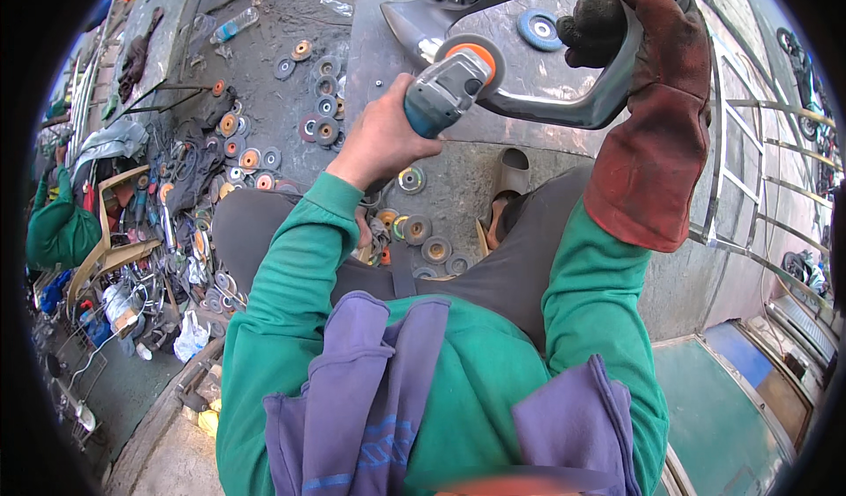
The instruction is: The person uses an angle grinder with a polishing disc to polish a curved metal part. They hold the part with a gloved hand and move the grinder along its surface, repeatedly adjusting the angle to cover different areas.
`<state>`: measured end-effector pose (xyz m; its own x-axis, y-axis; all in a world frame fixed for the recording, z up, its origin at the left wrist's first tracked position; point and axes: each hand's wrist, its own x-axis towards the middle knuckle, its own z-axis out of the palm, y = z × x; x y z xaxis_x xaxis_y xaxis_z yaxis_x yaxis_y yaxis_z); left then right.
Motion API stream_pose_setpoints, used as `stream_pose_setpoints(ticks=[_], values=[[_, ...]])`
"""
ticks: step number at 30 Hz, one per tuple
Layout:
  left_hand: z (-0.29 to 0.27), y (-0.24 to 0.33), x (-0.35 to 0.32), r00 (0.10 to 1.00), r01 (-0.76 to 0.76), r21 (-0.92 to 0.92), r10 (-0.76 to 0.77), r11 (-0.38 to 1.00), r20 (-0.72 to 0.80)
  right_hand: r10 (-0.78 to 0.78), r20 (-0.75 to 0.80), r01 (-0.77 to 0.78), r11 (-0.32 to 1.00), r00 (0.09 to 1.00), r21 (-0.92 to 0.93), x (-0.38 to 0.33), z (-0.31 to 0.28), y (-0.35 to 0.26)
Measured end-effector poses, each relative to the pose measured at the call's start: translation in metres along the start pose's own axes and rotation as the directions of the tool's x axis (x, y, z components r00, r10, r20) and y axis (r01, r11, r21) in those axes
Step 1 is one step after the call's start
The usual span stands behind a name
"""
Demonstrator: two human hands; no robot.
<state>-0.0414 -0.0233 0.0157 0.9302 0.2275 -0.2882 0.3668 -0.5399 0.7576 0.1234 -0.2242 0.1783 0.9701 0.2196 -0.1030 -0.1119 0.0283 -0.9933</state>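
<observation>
My bare left hand (pixel 384 139) is wrapped round the body of a teal and grey angle grinder (pixel 441 93). The grinder's round disc (pixel 498 64), with an orange centre, is up against or very near a curved, shiny grey metal piece (pixel 564 111); whether they touch I cannot tell. On my right hand (pixel 654 64) is a long red work glove with dark, worn fingers. Those fingers curl round the metal piece's right side. A pointed end and a dark fin-like arm of the piece reach to the left and up. Beside it lies a blue-rimmed wheel (pixel 526 31).
A metal plate (pixel 379 38) lies under the work. Several used grinding discs (pixel 326 130) are scattered left and between my legs. A plastic bottle (pixel 235 25) lies far left. Metal railings (pixel 749 144) stand right. Another person in green (pixel 66 227) is at the left edge.
</observation>
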Motion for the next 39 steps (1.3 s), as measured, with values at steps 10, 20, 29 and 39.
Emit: stream_pose_setpoints(ticks=[10,20,29,39], values=[[-0.010,-0.016,0.021,0.979,0.111,0.026,-0.105,0.993,-0.175,-0.016,-0.043,0.013,0.998,0.999,-0.064,-0.003,0.002,-0.002],[-0.006,-0.013,0.019,0.987,0.093,0.024,-0.089,0.995,-0.137,0.105,-0.178,-0.106,0.994,0.979,0.004,0.000,-0.006,0.004],[0.013,0.018,-0.016,0.997,0.045,0.045,-0.048,0.998,0.066,0.085,-0.248,-0.064,0.994,0.965,0.090,-0.010,-0.004,0.002],[0.005,0.014,-0.018,1.000,-0.020,0.021,0.020,1.000,-0.012,0.041,-0.229,-0.022,0.996,0.973,0.082,0.014,-0.028,0.025]])
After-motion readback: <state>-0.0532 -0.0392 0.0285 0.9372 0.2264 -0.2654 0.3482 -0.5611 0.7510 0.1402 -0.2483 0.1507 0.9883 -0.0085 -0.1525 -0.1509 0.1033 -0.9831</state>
